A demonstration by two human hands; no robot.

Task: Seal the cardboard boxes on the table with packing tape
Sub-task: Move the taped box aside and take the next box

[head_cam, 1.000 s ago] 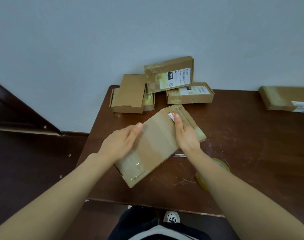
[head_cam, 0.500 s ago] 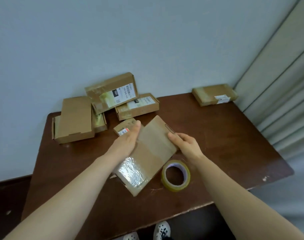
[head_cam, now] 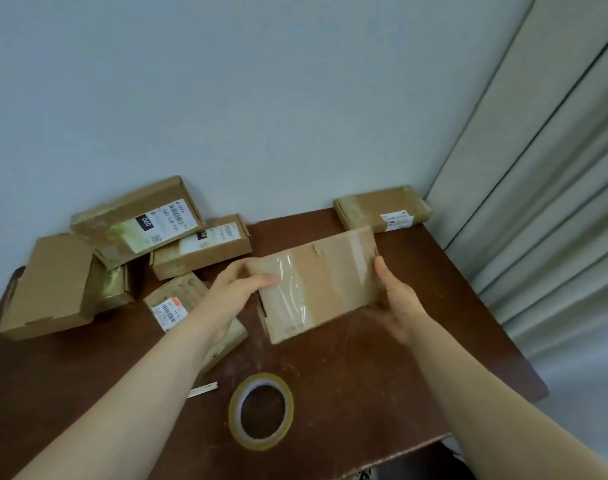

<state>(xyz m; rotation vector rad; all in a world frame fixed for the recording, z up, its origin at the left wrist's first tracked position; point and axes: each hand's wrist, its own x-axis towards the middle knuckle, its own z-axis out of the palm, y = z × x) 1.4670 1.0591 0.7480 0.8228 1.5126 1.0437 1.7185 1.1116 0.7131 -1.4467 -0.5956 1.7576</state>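
Box: long axis runs left to right, between the hands.
Left hand: grips its left end.
Right hand: holds its right end.
Tape roll: nearer, between forearms.

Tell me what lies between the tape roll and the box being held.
Nothing: in the head view, only bare, scuffed tabletop separates the tape roll from the held box.

Soft, dim, cool grey light. Glare flashes off the taped left end of the held box; faint shadow beneath it on the table. Slight blur throughout; frame edges bow.
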